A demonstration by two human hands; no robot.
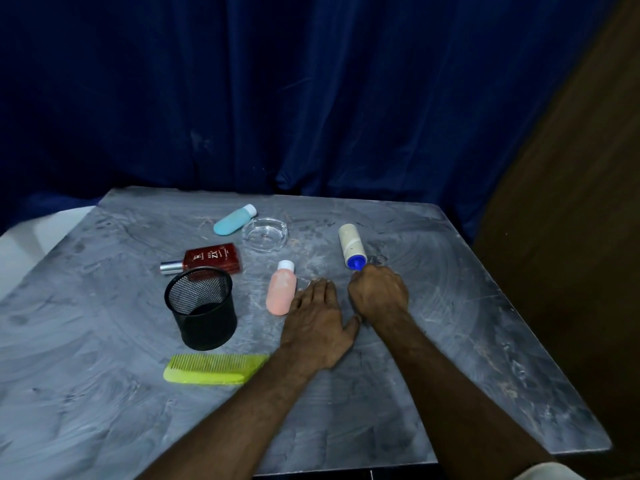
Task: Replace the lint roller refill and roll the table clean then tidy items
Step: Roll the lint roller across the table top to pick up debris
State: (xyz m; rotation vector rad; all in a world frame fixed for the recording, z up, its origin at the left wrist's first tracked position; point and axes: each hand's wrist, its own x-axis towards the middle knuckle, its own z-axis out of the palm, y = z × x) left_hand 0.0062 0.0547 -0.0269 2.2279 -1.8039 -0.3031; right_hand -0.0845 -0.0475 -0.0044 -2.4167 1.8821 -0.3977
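A lint roller [352, 247] with a cream sticky roll and a blue neck lies against the grey table [467, 323], its roll pointing away from me. My right hand [378, 292] is closed around its handle, which the fist hides. My left hand [318, 317] rests flat on the tabletop just left of the right one, fingers spread, holding nothing. Its fingertips lie beside a pink bottle [282, 288] with a white cap.
A black mesh cup [201, 308] stands left of centre, a green comb [213, 368] in front of it. A red perfume bottle [207, 260], a blue bottle [234, 220] and a glass ashtray [265, 233] lie further back. A blue curtain hangs behind.
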